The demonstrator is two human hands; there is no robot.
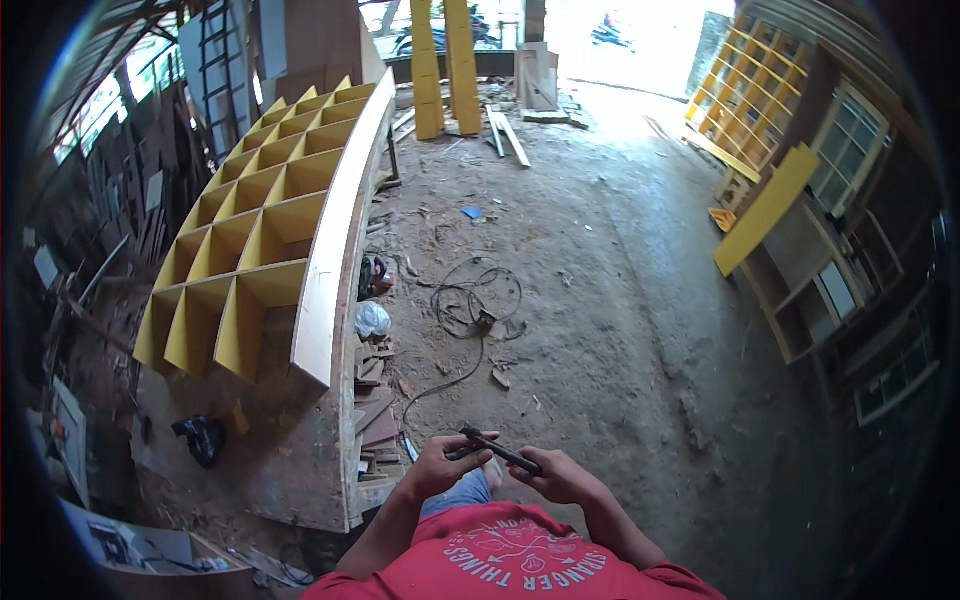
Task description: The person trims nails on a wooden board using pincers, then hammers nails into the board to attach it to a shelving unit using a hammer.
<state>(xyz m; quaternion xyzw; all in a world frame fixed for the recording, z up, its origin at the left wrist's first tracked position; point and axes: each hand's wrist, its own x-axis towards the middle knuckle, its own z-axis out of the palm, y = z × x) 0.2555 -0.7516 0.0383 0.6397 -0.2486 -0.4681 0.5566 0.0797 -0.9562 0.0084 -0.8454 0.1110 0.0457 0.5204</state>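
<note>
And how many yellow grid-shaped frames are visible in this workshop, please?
2: one large frame on the workbench at left, and another frame upright at far right. More could be hidden in the clutter.

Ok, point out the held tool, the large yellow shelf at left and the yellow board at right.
Held tool [505,453]: head view, middle of its shaft.
Large yellow shelf [230,243]: head view, an inner divider.
Yellow board [768,210]: head view, middle of its face.

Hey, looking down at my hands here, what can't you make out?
All in the head view:
Dark tool: near end hidden by the right hand.
Dark piece: mostly covered by the left hand.
Motorbike outside: details too small, washed out by glare.
Ladder: top cut off by the upper edge.
</note>
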